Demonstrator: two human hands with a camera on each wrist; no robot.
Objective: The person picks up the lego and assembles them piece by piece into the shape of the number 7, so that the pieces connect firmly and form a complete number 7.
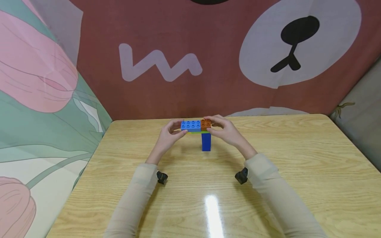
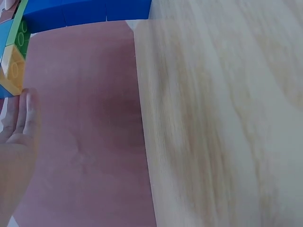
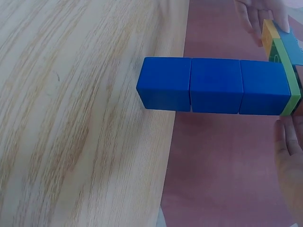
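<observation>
A long light-blue toy building brick (image 1: 190, 125) and a short orange-brown brick (image 1: 205, 124) lie end to end on top of a small structure. My left hand (image 1: 168, 135) pinches the blue brick's left end between thumb and fingers. At the other end, my right hand (image 1: 225, 129) grips the orange-brown brick. Beneath them is a thin green piece (image 3: 286, 78), with a yellow brick (image 3: 270, 37) beside it under the blue one. One column of three stacked dark-blue bricks (image 3: 215, 86) holds this up from the table, below the right end.
The light wooden table (image 1: 190, 205) ends at a printed cloth backdrop (image 1: 178, 96) just behind the structure. Another patterned cloth (image 1: 44, 132) hangs along the left side. Small black wrist cameras (image 1: 162, 178) sit at both sleeve cuffs.
</observation>
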